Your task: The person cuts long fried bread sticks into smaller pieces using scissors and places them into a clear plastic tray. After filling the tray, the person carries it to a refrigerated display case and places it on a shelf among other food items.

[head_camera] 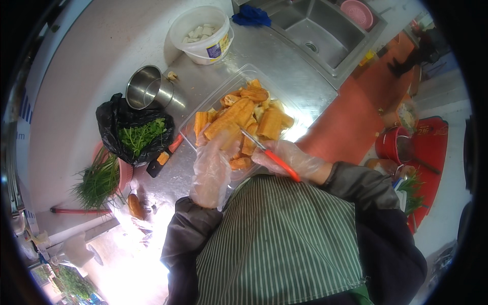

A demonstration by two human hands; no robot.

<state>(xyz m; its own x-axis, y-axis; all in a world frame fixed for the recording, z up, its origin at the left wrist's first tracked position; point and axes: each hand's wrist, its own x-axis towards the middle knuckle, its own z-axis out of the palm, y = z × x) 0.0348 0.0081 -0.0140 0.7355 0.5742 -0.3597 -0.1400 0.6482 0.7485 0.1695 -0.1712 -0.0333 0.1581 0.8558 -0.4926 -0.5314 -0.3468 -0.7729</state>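
My left hand [215, 160], in a clear plastic glove, grips a long golden fried dough stick [233, 119] above the heap. In my gloved right hand [284, 157] are scissors [280, 164] with red-orange handles, their metal blades pointing up and left to the dough stick's edge. Whether the blades are apart is hard to tell. Beneath both hands, a clear plastic tub [249, 68] holds many cut pieces of fried dough [270, 124], some showing pale insides. The tub rests on a stainless steel counter [267, 53].
Left of the tub are a steel pot [145, 87] lying tilted, a black plastic bag [110, 110] with leafy greens, and a pink basket [126, 175] with long green stalks. Behind stand a white bucket [200, 34] with pale blocks and a sink [324, 34] with a blue cloth [251, 16].
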